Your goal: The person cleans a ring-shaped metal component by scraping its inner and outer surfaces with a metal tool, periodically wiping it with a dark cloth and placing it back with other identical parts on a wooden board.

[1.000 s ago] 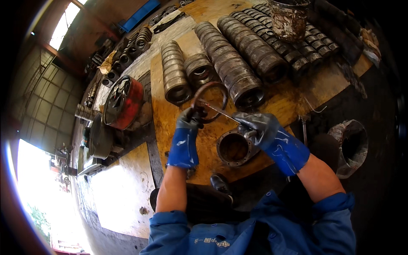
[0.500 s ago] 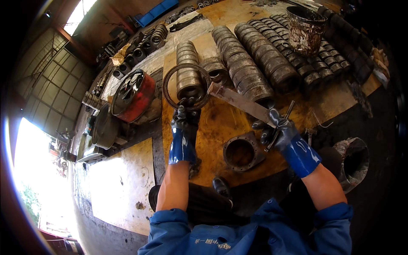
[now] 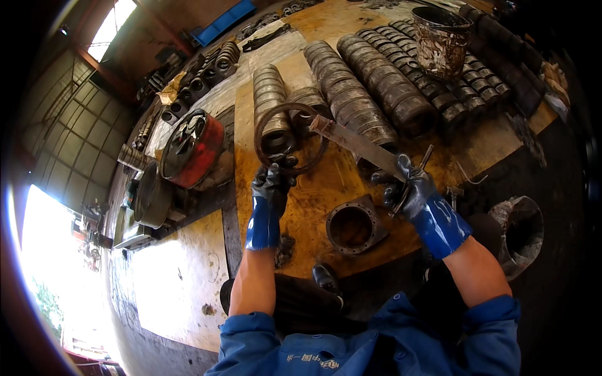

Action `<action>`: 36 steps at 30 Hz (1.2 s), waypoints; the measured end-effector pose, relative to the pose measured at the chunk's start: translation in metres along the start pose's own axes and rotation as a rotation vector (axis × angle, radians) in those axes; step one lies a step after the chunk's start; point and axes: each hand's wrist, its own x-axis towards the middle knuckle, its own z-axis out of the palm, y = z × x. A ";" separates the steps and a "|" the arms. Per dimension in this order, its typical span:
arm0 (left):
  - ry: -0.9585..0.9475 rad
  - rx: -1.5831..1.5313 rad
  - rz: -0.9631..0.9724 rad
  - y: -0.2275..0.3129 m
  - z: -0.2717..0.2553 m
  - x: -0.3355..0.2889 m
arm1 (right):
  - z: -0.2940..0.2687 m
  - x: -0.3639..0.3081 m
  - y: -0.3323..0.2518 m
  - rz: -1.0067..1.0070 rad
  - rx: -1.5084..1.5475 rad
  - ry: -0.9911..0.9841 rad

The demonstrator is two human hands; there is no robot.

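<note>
My left hand (image 3: 271, 183), in a black-and-blue rubber glove, grips a thin brown metal ring (image 3: 258, 135) by its lower rim. The ring is upright, facing me. My gloved right hand (image 3: 411, 191) is closed around the near end of a long flat metal bar (image 3: 360, 147). A thin metal rod (image 3: 427, 156) crosses the bar at that hand. The bar's far end overlaps the ring's right rim in view; whether they touch, I cannot tell. Below and between my hands, a square metal flange (image 3: 379, 235) with a large round bore lies on the stained yellow sheet (image 3: 307, 219).
Rows of stacked metal cylinders (image 3: 348, 88) lie beyond my hands, with a grimy bucket (image 3: 441, 47) among them. A red drum (image 3: 204, 150) stands left, and an open-ended container (image 3: 501, 219) lies right. My shoe (image 3: 325, 276) is near the flange.
The ring has moved right and slightly down in my left hand, so its right rim now overlaps the bar's end. My right hand has barely shifted and still holds the bar.
</note>
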 end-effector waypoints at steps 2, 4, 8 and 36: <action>-0.210 0.160 0.045 0.005 0.003 -0.005 | 0.000 0.000 -0.003 -0.016 -0.044 0.020; -0.242 0.208 0.021 0.002 0.004 -0.004 | -0.004 0.000 -0.004 -0.003 0.022 -0.005; -0.354 0.344 -0.044 -0.004 0.001 0.000 | -0.001 -0.002 -0.001 -0.039 -0.003 -0.039; -0.348 0.386 -0.133 0.013 -0.021 0.000 | -0.008 -0.003 -0.004 0.043 -0.111 -0.092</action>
